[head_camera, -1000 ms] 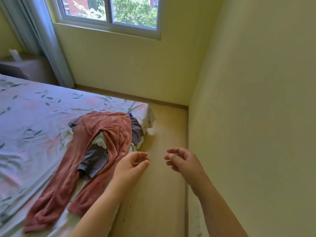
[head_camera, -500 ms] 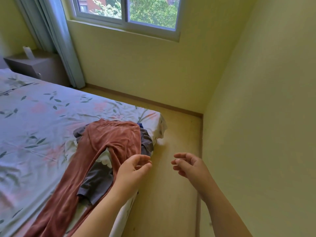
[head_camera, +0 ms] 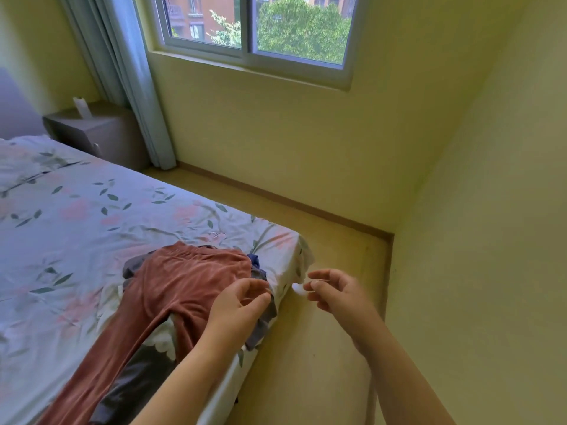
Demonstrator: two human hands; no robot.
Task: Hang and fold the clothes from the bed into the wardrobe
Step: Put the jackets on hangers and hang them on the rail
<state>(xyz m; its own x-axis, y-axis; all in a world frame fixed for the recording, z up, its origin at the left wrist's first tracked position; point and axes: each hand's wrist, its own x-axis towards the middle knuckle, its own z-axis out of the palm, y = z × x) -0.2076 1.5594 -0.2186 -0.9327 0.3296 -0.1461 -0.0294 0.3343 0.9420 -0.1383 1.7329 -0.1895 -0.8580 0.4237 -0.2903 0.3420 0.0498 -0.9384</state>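
Rust-red trousers [head_camera: 171, 289] lie spread on the floral-sheeted bed [head_camera: 76, 216], waistband toward the bed's corner. Under them lies a dark grey garment [head_camera: 138, 375], with a bit of blue cloth [head_camera: 254, 259] showing at the waistband's right. My left hand [head_camera: 242, 302] hovers over the right edge of the trousers, fingers loosely curled, holding nothing. My right hand [head_camera: 334, 292] is out over the floor beside the bed corner, fingers loosely curled and empty. No wardrobe is in view.
A strip of wooden floor [head_camera: 322, 348] runs between the bed and the yellow wall [head_camera: 475, 240] on my right. A window [head_camera: 254, 29] and a grey curtain [head_camera: 129, 75] are ahead. A bedside cabinet [head_camera: 98, 133] stands in the far left corner.
The view has lifted and turned, showing more of the window and bed. Both hands have moved a little forward toward the bed's corner, still empty.
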